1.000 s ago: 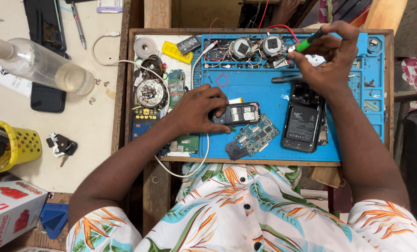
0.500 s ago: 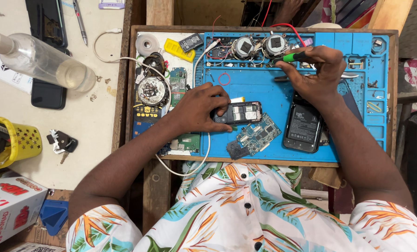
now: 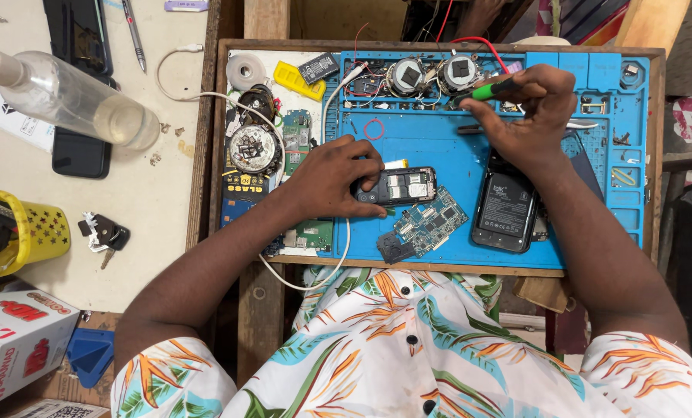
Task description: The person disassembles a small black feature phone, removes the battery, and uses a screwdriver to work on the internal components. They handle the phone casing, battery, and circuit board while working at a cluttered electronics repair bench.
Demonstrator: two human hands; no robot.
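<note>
A: Head view, only one we've got. Where's the small opened black phone with its back cover off (image 3: 398,186)?

B: On the blue silicone repair mat (image 3: 439,143), near its middle-left. Long axis runs left-right across the pic, roughly parallel to the mat's near edge; inside faces up, metal slots showing. Our left hand (image 3: 332,179) clamps its left end, fingers curled over top and bottom edges, so that end's hidden.

A: Right hand?

B: Right hand (image 3: 528,116) is up by the mat's far edge, pinched shut on a green-handled screwdriver (image 3: 481,91). Handle lies nearly level, tip end points left toward the two round silver speaker-like parts (image 3: 431,75). Tip itself we can't make out.

A: Around the phone?

B: Bare green circuit board (image 3: 423,230) just below-right of it, tilted. Bigger black phone with battery exposed (image 3: 504,210) to the right, long axis away-to-near, partly under our right wrist. Clear glass bottle (image 3: 63,97) lies well apart on the pale tabletop, left.

A: Vs. half a sec ago?

B: Small phone hasn't shifted, left hand's grip same. Right hand about the same spot, screwdriver a bit flatter; 1 s ago it was held higher, more upright.
</note>
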